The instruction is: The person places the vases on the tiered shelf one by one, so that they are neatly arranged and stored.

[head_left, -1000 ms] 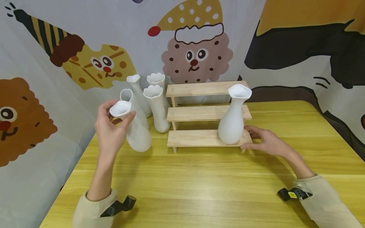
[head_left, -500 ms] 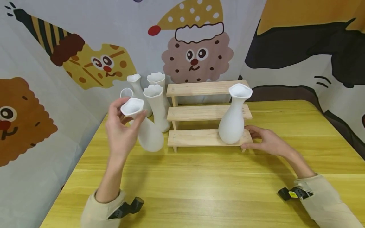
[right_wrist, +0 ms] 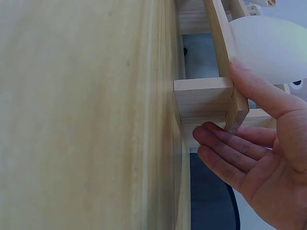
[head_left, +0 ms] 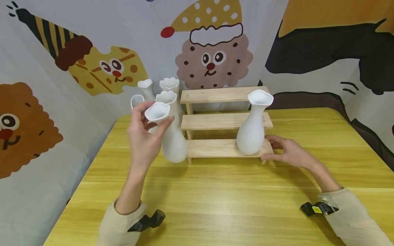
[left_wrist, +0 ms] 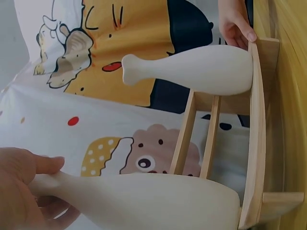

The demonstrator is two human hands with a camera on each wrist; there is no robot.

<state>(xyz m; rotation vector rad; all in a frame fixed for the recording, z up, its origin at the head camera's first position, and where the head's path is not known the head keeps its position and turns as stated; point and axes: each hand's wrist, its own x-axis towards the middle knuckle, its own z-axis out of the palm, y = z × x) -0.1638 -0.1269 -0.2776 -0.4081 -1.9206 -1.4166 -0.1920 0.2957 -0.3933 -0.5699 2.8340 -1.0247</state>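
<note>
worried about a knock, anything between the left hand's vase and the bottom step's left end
Nothing visible stands between the held vase and the bottom step; a second vase stands toward that step's right end.

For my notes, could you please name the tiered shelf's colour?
The tiered shelf is pale beige, clearest in the head view.

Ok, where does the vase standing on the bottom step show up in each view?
Head: the vase is right of centre.
Left wrist: the vase is above centre, sideways in the picture.
Right wrist: the vase is upper right, cut by the edge.
Shared landmark: the wooden stand under it.
</note>
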